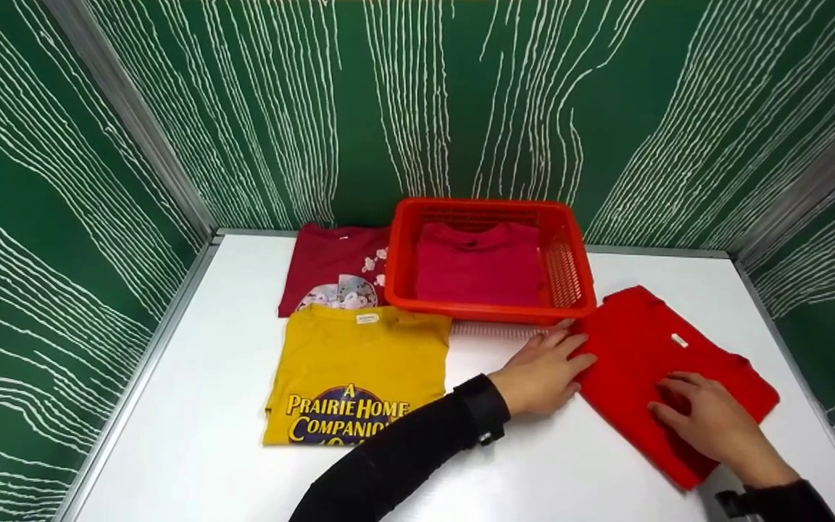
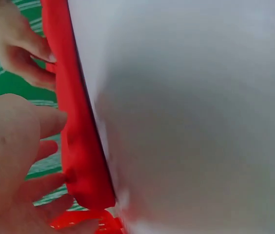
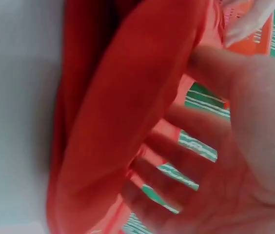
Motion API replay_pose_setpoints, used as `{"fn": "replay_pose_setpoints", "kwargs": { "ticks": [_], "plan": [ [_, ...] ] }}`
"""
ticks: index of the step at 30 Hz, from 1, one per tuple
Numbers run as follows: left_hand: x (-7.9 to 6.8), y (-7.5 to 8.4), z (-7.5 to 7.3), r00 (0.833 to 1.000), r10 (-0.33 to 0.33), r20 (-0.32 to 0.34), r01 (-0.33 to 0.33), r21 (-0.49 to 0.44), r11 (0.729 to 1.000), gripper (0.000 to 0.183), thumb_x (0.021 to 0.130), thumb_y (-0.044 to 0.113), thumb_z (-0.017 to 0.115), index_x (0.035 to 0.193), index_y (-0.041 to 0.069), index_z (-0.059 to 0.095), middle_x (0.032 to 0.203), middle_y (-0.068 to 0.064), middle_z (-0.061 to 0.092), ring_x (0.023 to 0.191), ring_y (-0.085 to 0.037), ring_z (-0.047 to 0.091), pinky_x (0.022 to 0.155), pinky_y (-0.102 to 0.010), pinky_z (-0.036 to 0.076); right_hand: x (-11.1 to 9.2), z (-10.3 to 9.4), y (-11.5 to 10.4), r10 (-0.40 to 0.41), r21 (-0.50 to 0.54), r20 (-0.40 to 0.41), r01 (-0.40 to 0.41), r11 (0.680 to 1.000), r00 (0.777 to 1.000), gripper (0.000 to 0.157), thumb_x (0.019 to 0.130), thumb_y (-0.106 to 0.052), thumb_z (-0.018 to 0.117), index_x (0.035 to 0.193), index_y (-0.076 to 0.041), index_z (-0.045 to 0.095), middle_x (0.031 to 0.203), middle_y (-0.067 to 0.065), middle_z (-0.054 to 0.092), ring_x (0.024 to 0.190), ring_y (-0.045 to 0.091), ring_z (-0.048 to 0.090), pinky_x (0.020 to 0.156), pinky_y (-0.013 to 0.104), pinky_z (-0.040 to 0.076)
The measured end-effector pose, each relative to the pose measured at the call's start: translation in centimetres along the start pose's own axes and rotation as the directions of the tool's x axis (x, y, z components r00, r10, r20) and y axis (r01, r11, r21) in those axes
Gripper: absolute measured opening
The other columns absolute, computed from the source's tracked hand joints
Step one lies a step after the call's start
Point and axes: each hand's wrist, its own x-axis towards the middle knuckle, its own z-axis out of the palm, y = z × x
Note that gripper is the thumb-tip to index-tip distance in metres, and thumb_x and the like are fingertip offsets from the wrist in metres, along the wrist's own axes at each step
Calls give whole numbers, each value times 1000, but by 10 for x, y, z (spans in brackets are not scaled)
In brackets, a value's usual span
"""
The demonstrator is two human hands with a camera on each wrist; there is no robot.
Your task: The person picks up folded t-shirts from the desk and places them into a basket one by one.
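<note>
Black fabric sleeves (image 1: 396, 453) foremost, left hand (image 1: 544, 371) and right hand (image 1: 711, 419), fingers loosely parted, touch a folded red cloth shirt (image 1: 628, 355) at right

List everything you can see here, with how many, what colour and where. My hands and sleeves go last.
Basket: one, red, far side of the table
Folded garment: one, deep pink, inside the basket
Maroon shirt: one, maroon with print, left of the basket
Yellow shirt: one, yellow with lettering, nearer than the maroon shirt
Red shirt: one, red, at the right, under the hands
Table: one, white, beneath everything
Walls: three, green with white wavy lines, back and both sides
Left hand: one, bare, at the red shirt's left edge
Right hand: one, bare, over the red shirt's near part
Sleeves: two, black, on both arms
</note>
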Motion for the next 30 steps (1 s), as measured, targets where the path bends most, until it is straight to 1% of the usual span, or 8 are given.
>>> {"fn": "replay_pose_setpoints", "kwargs": {
  "ticks": [3,6,10,19,22,26,28,30],
  "plan": [
    [8,-2,-1,998,-27,65,29,-34,999,58,117,53,42,173,40,33,183,11,27,174,-16,17,139,-42,28,4,0,-6,59,0,-45,-59,998,997,62,104,-34,75,141,14,63,145,43,54,128,63,49,100,77,55],
    [13,-2,0,994,-49,98,53,-45,998,57,118,56,34,173,41,34,178,13,37,170,-11,26,137,-41,30,8,2,-9,96,-5,-76,-97,995,992,64,104,-32,75,141,17,60,141,44,52,122,63,49,92,74,59],
    [10,3,1,993,-41,115,43,-20,999,56,117,60,35,170,42,40,167,15,47,161,-8,36,134,-41,35,12,1,-6,96,-31,-51,-98,995,994,68,100,-32,79,142,18,58,139,43,49,116,60,47,84,71,62],
    [-16,29,6,987,56,152,-72,99,993,59,114,68,37,167,44,44,151,14,52,143,-9,45,118,-34,43,16,-2,9,-22,-52,3,22,998,1000,63,98,-26,81,143,14,61,145,36,50,127,59,50,102,76,55],
    [-16,33,4,986,75,149,-91,104,990,54,115,64,40,165,44,47,147,14,53,139,-7,47,113,-30,45,19,-6,11,-31,-16,-35,30,999,999,55,100,-22,78,141,13,64,144,37,52,128,60,51,103,77,53],
    [-3,34,3,996,49,68,-57,120,991,52,117,50,43,168,41,43,165,11,45,154,-10,40,124,-30,43,26,-14,18,12,-20,-133,-15,1000,991,55,101,-18,74,140,17,60,140,44,50,124,66,49,98,82,50],
    [6,32,4,998,17,58,-23,111,994,56,116,44,45,172,40,36,178,8,34,166,-15,29,134,-33,34,30,-17,23,54,-36,-106,-58,998,993,64,100,-22,75,144,20,53,141,48,45,123,68,46,95,84,50],
    [12,31,6,995,-14,103,5,87,996,62,115,40,48,174,41,29,184,11,22,173,-17,17,140,-36,23,33,-19,27,83,-63,-37,-85,994,996,75,100,-28,76,148,22,47,142,49,41,122,68,45,94,84,52]
  ]
}}
